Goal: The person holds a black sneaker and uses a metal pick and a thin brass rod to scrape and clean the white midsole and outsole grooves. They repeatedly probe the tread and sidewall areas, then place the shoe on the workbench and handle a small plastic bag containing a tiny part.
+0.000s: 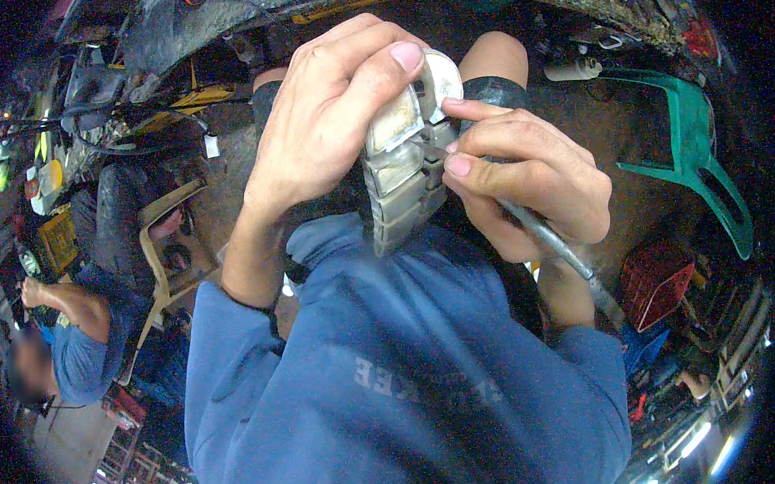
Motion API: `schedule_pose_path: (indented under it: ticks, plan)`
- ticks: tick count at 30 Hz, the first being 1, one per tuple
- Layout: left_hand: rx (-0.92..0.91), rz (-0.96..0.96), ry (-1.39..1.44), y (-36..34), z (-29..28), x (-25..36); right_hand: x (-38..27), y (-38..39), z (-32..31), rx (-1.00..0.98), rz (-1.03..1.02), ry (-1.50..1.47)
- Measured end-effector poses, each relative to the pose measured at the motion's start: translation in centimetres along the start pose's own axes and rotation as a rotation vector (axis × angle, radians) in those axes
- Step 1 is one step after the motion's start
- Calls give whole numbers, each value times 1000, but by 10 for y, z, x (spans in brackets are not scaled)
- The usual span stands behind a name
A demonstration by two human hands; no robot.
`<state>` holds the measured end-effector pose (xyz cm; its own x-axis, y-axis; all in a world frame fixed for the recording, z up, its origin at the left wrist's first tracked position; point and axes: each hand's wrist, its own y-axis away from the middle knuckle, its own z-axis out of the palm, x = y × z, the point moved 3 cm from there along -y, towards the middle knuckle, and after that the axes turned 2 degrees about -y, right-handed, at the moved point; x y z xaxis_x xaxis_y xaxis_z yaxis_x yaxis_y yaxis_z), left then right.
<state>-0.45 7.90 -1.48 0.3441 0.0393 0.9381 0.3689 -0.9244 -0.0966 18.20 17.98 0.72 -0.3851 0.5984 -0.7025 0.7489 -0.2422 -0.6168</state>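
Note:
A segmented, off-white and grey blocky piece (pixel 397 175) with a rounded, two-lobed top is held up in front of my chest. My left hand (pixel 319 116) is closed around its upper left side, the thumb pressed on top near the rounded end. From the right, my right hand (pixel 539 173) grips a slim grey metal rod-shaped tool (pixel 556 243) like a pen. The tool's front end points at the dark groove down the middle of the piece, and a fingertip touches the right lobe. Whether the tip touches the groove cannot be made out.
At the right stands a green plastic stool or chair (pixel 695 137), with a red crate (pixel 658 284) below it. A worn workbench edge (pixel 550 2) runs across the top. Left are a beige chair (pixel 161 241), black cables (pixel 137 148) and another person (pixel 84 338) in blue.

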Motion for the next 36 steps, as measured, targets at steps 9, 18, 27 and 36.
schedule_pose_path:
  ticks: [9, 18, 27, 36]
  plan:
    - [-1, 15, -14, -2, 4, 4, 0, -2, -6, 31, -4, 42]
    - [-6, 0, -6, -2, 5, 4, -3, -8, -12, -44, 1, 83]
    - [-20, 15, -16, -5, 5, 6, -2, -9, -13, -59, 9, 78]
    - [-3, 27, -26, -5, 3, 2, 3, -9, -12, -52, -8, 76]
